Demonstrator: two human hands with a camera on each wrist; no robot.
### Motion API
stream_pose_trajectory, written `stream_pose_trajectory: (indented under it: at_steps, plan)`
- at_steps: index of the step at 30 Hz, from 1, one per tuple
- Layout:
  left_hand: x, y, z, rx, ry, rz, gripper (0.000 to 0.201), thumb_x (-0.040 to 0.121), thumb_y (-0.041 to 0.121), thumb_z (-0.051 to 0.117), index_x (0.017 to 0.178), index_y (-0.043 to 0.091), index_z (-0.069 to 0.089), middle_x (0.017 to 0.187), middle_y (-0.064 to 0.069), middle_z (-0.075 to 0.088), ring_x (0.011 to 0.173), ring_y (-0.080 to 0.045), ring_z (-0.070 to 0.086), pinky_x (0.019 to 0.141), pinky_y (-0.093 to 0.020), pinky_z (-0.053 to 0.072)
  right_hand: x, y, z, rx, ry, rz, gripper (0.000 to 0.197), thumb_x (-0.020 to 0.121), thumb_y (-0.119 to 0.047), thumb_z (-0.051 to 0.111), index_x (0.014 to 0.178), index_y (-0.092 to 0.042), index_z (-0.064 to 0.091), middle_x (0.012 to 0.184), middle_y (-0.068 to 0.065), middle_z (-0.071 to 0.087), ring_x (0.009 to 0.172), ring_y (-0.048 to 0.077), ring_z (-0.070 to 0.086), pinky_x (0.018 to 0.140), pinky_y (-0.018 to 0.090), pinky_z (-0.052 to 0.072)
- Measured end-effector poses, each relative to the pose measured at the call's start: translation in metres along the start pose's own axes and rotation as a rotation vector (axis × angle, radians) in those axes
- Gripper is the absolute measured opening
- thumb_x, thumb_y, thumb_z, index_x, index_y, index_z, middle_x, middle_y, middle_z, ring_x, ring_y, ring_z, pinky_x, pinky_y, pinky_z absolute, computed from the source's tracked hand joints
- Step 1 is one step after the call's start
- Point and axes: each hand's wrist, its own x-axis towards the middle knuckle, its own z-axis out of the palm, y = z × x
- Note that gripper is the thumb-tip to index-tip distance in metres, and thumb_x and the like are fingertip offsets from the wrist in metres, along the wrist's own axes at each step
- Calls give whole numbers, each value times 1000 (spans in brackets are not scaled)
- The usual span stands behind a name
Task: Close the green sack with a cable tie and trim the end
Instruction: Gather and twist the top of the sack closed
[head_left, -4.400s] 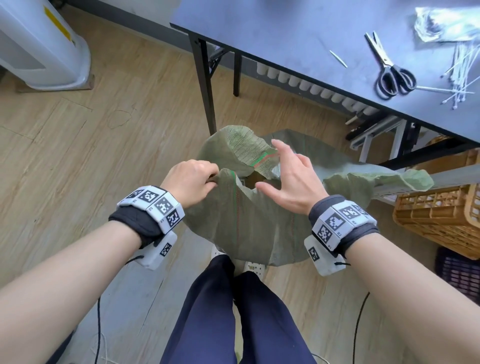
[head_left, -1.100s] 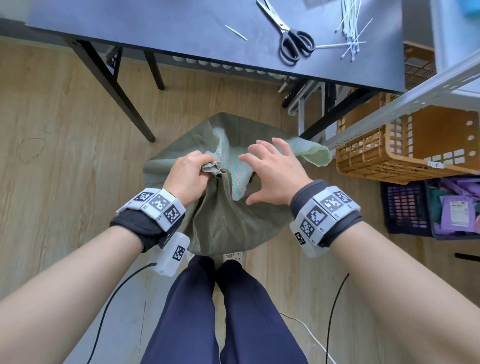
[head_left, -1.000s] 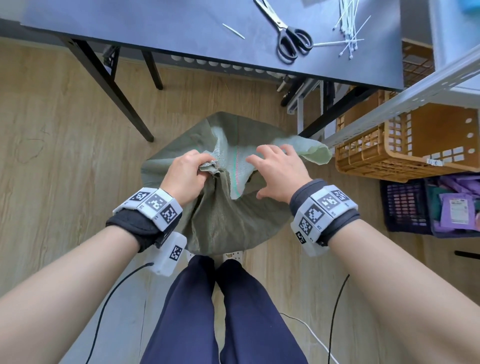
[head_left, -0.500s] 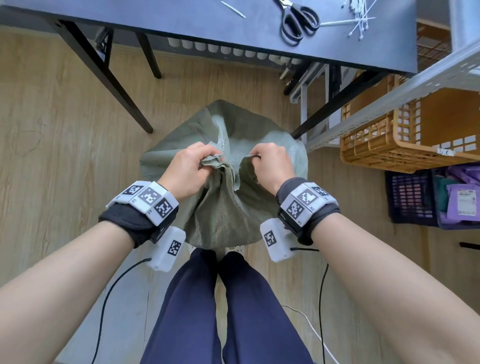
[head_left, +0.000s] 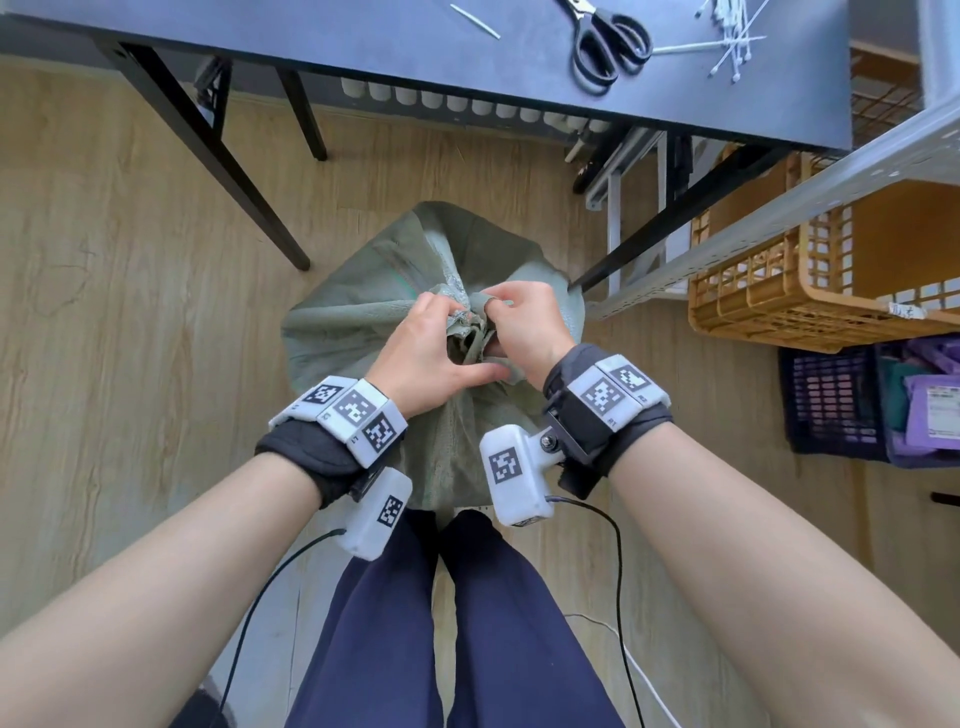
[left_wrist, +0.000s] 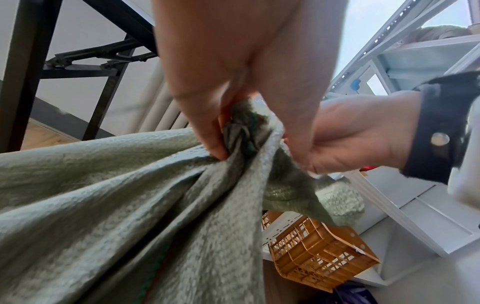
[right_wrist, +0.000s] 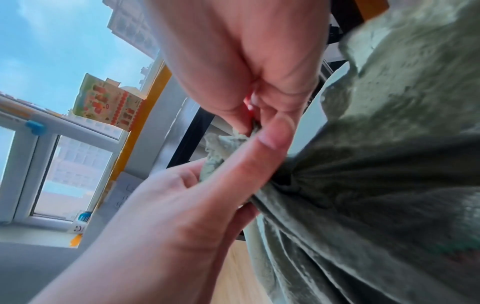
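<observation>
Right hand (head_left: 522, 325) just joined left hand (head_left: 423, 345) at sack (head_left: 332, 332) mouth, both clenched on bunched neck between them. Mouth gathered now; ties (head_left: 732, 39), scissors (head_left: 605, 39) untouched on table (head_left: 363, 47) beyond my grip.

bright daylight from the window (right_wrist: 64, 174); soft shadows, blurred wrist views, wide-angle bending at edges.

scissors (head_left: 605, 44) on table (head_left: 363, 47) (ties (head_left: 732, 36) rt)

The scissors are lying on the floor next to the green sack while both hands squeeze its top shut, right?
Not quite. The scissors lie on the table, as the head view shows. Both the left hand and right hand do squeeze the green sack top shut.
</observation>
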Motion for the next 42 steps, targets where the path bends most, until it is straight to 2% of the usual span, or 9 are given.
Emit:
stream_pose_trajectory:
  at_steps: [5,8,13,16,20,24,35,39,42]
  plan:
    - [6,-1,7,46,126,33,30,79,22,69,101,6,57,104,-12,56,96,-29,56,82,-37,43,-7,0,-3,195,-95,29,23,93,-2,42,105,-1,62,82,12,58,73,25,58,72,39,54]
    - [8,-1,5,50,153,51,17,82,15,64,94,6,59,100,-14,59,94,-32,56,78,-37,42,-13,0,-11,226,-143,23,26,93,-9,50,116,-1,56,103,16,60,94,28,64,88,38,54]
    - [12,-4,-5,21,154,56,13,82,12,63,92,6,58,98,-12,60,91,-28,55,74,-32,36,-31,10,-35,-257,-233,-295,69,69,-37,80,128,-16,50,127,-2,57,118,8,51,99,21,38]
    - [12,-4,-13,10,166,67,8,83,11,61,88,8,56,92,-7,59,83,-23,52,67,-25,30,-35,23,-48,-576,-284,-402,83,63,-29,84,134,-21,43,134,-3,51,124,12,44,105,29,36]
    - [13,-4,-30,26,144,98,5,81,7,60,85,8,56,84,-7,59,72,-25,51,62,-27,32,-27,39,-51,-654,-62,-486,44,78,-3,65,120,-17,57,119,3,60,112,22,54,98,40,43]
    - [15,1,-44,56,94,137,6,78,3,59,80,9,57,77,-12,58,63,-21,46,61,-31,35,-19,34,-49,-624,27,-460,13,86,-14,63,97,-17,71,101,4,62,96,23,59,84,35,48]
    - [38,20,-71,159,-45,298,14,76,-3,58,76,9,63,76,1,58,74,-20,54,63,-20,37,2,-8,-34,-504,108,-447,18,87,-9,55,95,-13,71,96,10,69,92,30,62,83,40,49]
    - [40,17,-69,117,-39,300,15,75,-4,57,76,9,64,77,-1,61,73,-19,55,67,-24,38,11,-17,-24,-392,116,-398,13,85,-6,57,89,-12,68,79,3,65,83,27,63,81,42,51]
    - [42,13,-68,95,-36,293,15,75,-4,57,76,10,64,76,-3,62,70,-21,54,64,-23,40,16,-15,-19,-305,51,-367,19,84,-2,53,95,-17,57,72,0,60,76,27,64,78,46,54]
